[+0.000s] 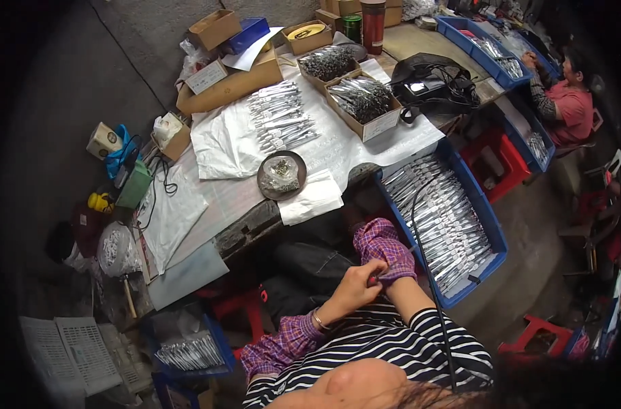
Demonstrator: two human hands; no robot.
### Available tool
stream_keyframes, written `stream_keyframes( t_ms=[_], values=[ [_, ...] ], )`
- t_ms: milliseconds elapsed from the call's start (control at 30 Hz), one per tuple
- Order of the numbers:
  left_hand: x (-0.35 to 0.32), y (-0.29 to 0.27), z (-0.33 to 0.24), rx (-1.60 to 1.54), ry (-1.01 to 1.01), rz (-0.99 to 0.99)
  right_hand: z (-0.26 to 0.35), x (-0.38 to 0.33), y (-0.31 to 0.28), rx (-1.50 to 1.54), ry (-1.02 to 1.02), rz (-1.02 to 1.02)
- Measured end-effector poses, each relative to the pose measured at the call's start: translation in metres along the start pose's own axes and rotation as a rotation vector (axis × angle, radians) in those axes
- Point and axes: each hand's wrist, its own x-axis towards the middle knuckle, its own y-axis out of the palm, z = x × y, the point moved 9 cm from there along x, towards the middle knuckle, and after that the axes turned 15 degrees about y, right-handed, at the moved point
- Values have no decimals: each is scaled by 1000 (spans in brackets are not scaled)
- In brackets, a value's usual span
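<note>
My left hand (pixel 355 292) is closed at the upper edge of a purple plaid sleeve cover (pixel 385 251) on my right forearm, its fingers pinching there. A matching sleeve cover (pixel 283 341) and a bracelet are on my left arm. My right forearm (pixel 407 297) reaches forward over my lap, and the hand at its end is hidden by the sleeve cover and shadow. Beside that arm, on the right, a large blue bin (pixel 499 253) holds rows of slim silver metal pieces (pixel 440 218).
On the table, more silver pieces (pixel 279 116) lie on white sheeting, near a round dish (pixel 262 178) with a plastic bag and cardboard boxes (pixel 382 124) of dark-tipped pieces. Red stools (pixel 491 163) stand right. A person in pink (pixel 573 112) sits far right. A black cable (pixel 436 307) hangs down.
</note>
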Motion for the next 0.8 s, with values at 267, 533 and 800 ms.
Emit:
stream_keyframes(
  t_ms=[267,533,800],
  values=[
    [28,24,-62,-508,-12,244,-97,-143,-36,220,-32,-71],
    [24,37,-118,-679,75,433,12,-78,-36,433,-131,-77],
    [7,-20,-84,-410,-2,370,134,-74,-44,541,-11,678]
  ],
)
